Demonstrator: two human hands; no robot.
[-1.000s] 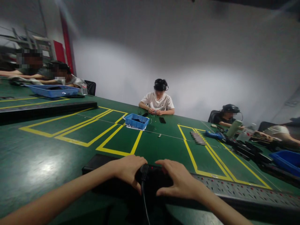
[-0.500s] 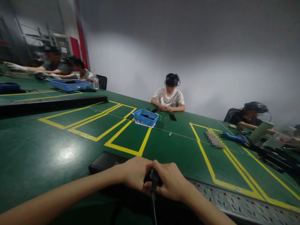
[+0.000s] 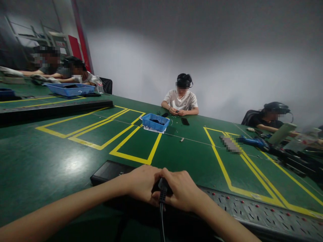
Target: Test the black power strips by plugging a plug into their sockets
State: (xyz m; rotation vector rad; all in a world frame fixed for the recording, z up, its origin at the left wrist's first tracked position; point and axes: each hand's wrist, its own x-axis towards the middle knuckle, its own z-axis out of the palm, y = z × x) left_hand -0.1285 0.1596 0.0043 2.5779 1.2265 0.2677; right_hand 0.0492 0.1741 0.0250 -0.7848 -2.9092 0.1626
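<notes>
Two hands meet: left hand (image 3: 141, 183) and right hand (image 3: 183, 192) curl fingers round black plug (image 3: 163, 186), mostly hidden; cord (image 3: 161, 220) leaves frame below.

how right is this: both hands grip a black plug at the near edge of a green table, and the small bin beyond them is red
Only the colour is wrong: the small bin is blue, not red, as the head view shows. The left hand and right hand grip the black plug at the near edge of the green table.
</notes>
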